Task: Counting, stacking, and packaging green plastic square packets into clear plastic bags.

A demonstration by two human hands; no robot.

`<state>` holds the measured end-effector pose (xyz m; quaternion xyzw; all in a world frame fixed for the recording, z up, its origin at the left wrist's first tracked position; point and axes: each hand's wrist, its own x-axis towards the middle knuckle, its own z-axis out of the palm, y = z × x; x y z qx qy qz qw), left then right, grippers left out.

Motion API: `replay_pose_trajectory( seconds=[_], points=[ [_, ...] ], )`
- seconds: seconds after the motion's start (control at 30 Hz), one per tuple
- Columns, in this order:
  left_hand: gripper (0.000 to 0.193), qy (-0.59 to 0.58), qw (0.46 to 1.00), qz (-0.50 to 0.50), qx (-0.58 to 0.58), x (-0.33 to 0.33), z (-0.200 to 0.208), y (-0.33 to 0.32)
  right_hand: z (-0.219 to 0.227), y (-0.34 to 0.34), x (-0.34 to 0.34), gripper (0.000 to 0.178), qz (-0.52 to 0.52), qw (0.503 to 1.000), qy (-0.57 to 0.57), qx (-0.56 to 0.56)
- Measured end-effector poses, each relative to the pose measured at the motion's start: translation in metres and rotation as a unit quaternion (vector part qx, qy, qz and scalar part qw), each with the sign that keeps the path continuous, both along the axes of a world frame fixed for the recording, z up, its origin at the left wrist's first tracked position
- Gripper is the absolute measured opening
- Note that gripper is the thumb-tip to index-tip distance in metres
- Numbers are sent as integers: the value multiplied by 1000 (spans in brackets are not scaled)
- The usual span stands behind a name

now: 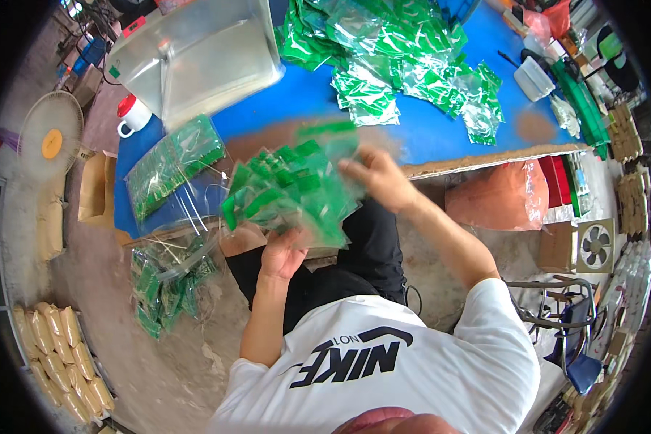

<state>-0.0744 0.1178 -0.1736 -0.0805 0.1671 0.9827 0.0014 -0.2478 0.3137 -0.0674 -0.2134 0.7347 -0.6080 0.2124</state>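
Left hand grasps a bunch of packets at the tabletop's near edge

The person's bare left hand (285, 254) is closed on the lower edge of a fanned bunch of flat green-and-clear plastic packets (289, 186), held above the lap. The right hand (376, 173) is at the bunch's upper right edge, fingers bent; blur makes it impossible to tell whether it pinches a packet or merely touches.

Just left of the bunch, on the blue tabletop (267, 105) with its worn brown edge, lies a thick bundle of similar green-and-clear packets (177, 166), thin white ties (189, 202) at its near side. Below that edge hangs a cluster of dark green packets (168, 286).

Farther back are a large grey rectangular tray (220, 69) and, near its left side, a white mug with a red top (135, 116). Across the far side spreads a heap of shiny green-and-clear packets (412, 61), a small white rectangular plastic container (534, 79) to its right.

Beneath the tabletop, at right, sits a salmon-coloured sack (498, 195).
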Motion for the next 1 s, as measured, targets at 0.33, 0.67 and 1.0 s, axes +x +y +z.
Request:
replay_pose_trajectory(
  seconds=[0.33, 0.67, 1.0],
  points=[
    [54, -86, 989, 53, -107, 4, 22, 16, -62, 17, -127, 35, -183, 751, 574, 270],
    [55, -74, 986, 1, -147, 10, 26, 16, -62, 13, -111, 15, -117, 766, 559, 294],
    [58, 13, 1000, 12, -19, 13, 3, 10, 32, 15, -73, 16, -296, 853, 415, 114]
  ],
)
